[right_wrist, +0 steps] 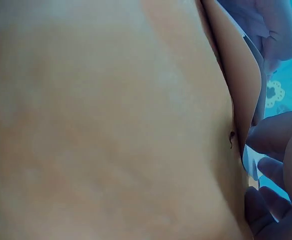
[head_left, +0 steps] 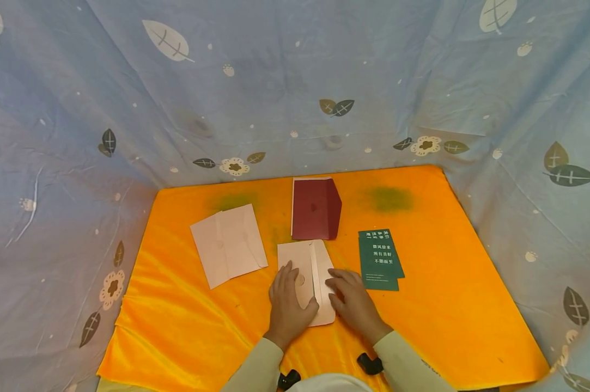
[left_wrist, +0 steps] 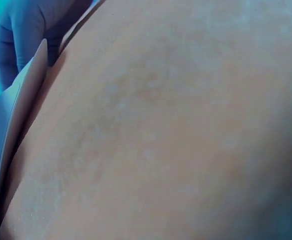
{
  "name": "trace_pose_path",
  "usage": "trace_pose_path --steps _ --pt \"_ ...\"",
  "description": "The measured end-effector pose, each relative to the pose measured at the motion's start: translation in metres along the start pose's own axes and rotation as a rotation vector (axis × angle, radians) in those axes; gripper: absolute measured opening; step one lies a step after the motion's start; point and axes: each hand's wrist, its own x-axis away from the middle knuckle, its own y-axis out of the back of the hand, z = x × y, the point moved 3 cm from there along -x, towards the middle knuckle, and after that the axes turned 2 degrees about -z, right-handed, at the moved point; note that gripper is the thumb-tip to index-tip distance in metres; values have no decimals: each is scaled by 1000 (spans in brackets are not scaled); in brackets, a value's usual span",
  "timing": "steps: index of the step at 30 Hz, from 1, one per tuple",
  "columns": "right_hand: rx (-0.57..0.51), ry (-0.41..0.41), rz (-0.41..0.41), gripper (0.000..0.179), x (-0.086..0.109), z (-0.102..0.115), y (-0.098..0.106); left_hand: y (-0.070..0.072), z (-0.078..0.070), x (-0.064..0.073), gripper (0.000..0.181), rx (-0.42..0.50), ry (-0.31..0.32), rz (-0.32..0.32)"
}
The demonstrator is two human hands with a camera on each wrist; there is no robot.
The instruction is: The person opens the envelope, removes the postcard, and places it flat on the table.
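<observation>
Your left hand (head_left: 290, 306) lies relaxed on the envelope (head_left: 305, 288). Your right hand (head_left: 354, 298) curves at its flap (head_left: 324, 303), pinching or not, you can't tell; red envelope (head_left: 309, 209) at twelve o'clock.

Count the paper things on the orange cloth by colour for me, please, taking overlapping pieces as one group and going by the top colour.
Pale pink: 2 (the overlapping papers at left and the nearest envelope)
Dark red: 1 (the far envelope)
Green: 1 (the overlapping cards at right)
Total: 4
</observation>
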Motion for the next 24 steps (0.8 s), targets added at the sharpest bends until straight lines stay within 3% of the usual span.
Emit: trace_pose_path --steps 4,19,24 --pt "-14 53 11 33 0 2 0 0 0 0 75 -3 -13 -14" --pt "44 64 136 42 -2 7 -1 3 -2 0 74 21 -10 -10" --pt "135 163 177 46 -3 10 -5 3 -3 0 73 15 -3 -6"
